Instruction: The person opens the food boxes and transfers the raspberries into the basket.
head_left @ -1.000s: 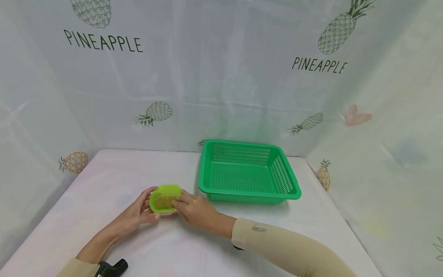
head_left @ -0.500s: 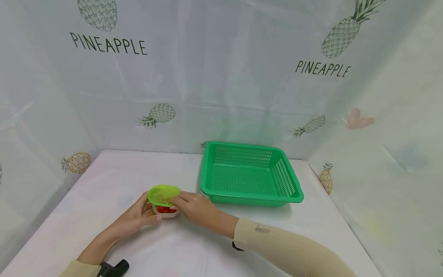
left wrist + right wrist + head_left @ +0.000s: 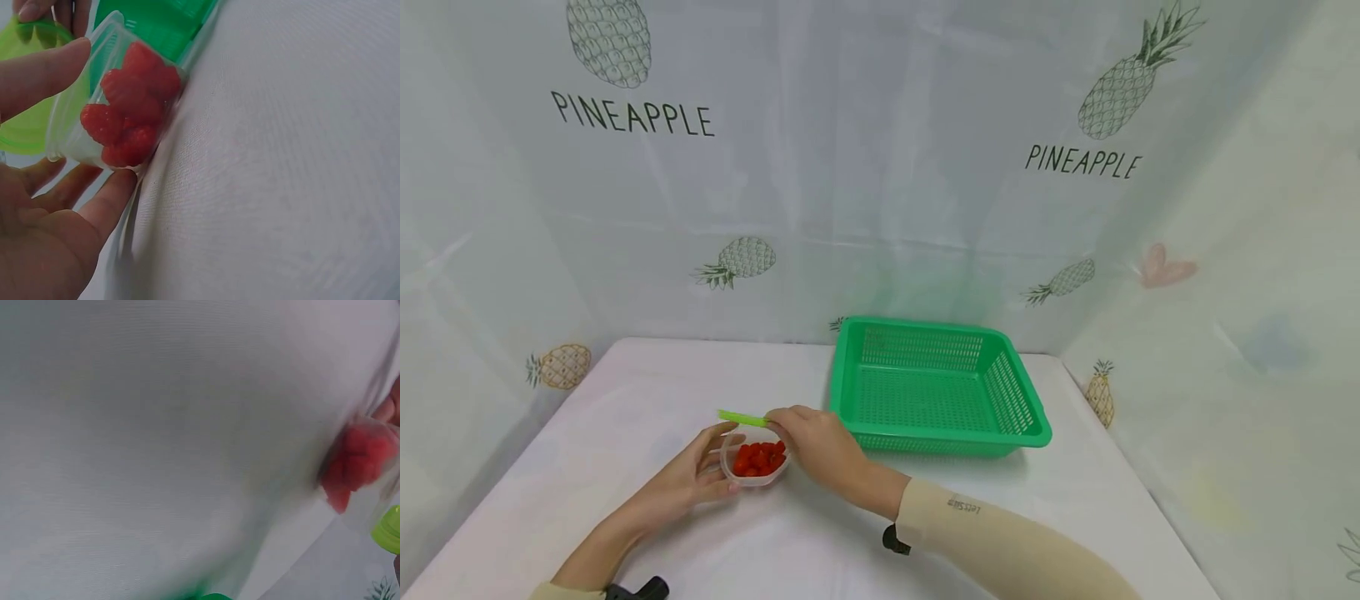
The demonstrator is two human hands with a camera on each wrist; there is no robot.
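Note:
A small clear plastic container [image 3: 760, 482] stands on the table, its top uncovered, with several red raspberry-like berries [image 3: 758, 459] inside. My left hand [image 3: 688, 475] holds the container from the left, thumb on one side and fingers on the other; the left wrist view shows the berries [image 3: 134, 100] through the clear wall. Above the container's far rim, my right hand [image 3: 823, 446] pinches the lime-green lid [image 3: 741, 417] by its right edge. The lid is tilted nearly edge-on to the head view. In the right wrist view, berries [image 3: 357, 459] and lid [image 3: 389, 531] show only at the right edge.
A green perforated plastic basket [image 3: 940, 439] stands at the back right of the table [image 3: 865, 533], close to the right hand. A pale curtain [image 3: 910, 192] printed with pineapples hangs behind and around the table.
The lid has come up off the container and tipped from facing the head view to nearly edge-on, uncovering the berries. The right hand lifted it; the left hand has kept hold of the container.

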